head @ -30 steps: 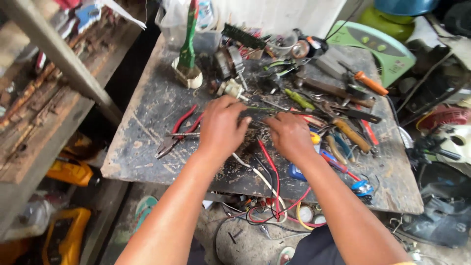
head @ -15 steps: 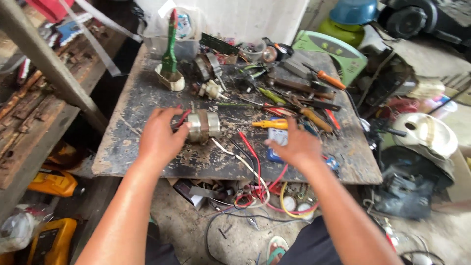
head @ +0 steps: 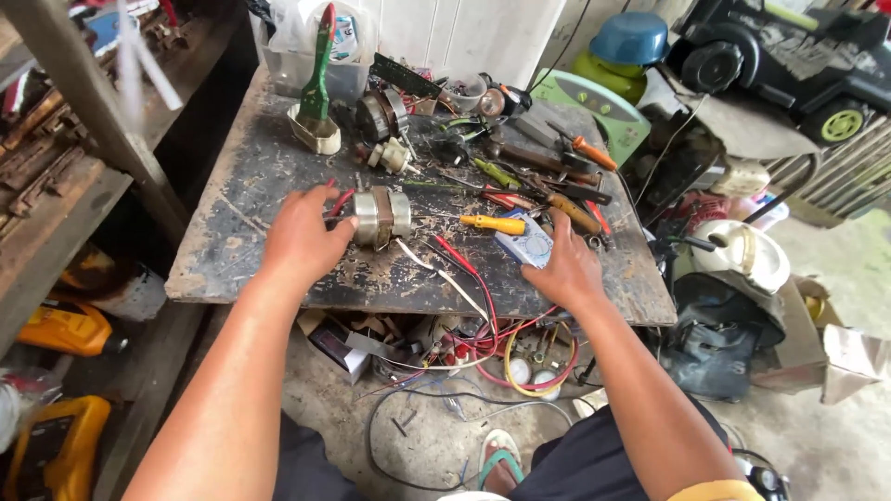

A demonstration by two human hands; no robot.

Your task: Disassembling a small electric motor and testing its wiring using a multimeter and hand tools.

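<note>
We see the left hand (head: 302, 237) lying curled on the workbench (head: 241, 186), its fingertips touching the small metal motor (head: 379, 216) at the bench's middle, not closed round it. The right hand (head: 568, 269) rests flat and spread on the blue meter (head: 524, 239), just right of the motor. Between motor and meter lies a yellow-handled screwdriver (head: 494, 224); red wires (head: 469, 269) run from beside the motor over the bench's near edge. Behind the motor we find a green brush (head: 317, 74) standing in a holder, a second round motor (head: 379, 114), and, to the right, a heap of pliers and screwdrivers (head: 548, 176).
</note>
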